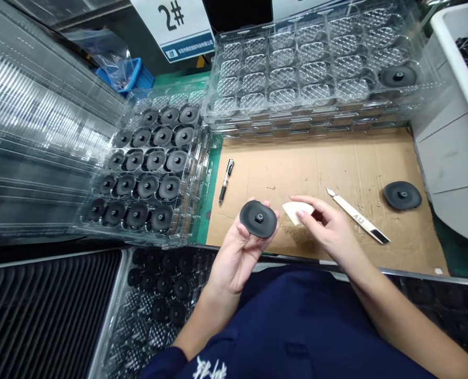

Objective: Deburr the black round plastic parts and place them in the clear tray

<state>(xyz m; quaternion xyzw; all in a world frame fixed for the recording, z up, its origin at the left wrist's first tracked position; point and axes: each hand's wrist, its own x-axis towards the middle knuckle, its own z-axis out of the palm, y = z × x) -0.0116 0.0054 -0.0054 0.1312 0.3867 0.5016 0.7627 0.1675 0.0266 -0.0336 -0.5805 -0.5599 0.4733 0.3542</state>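
My left hand [242,245] holds a round black rubber part [253,223] by its edge, with the small central stud facing up. Pinched between thumb and fingers of my right hand [324,223] is a white wedge-shaped pad [296,210], its wide edge toward the black part but apart from it. Just right of that hand a white craft knife [354,213] marked A13 lies on the cardboard. Another black rubber part [402,195] rests near the cardboard's right edge. A pen [226,181] lies to the left, beyond my left hand.
Cardboard [281,163] covers the bench. On the left, a clear tray [196,173] holds rows of black parts. Stacked clear trays [242,113] stand at the back, one black part [397,77] in the top one. A white bin [450,58] borders the right, and a blue box [141,76] sits back left.
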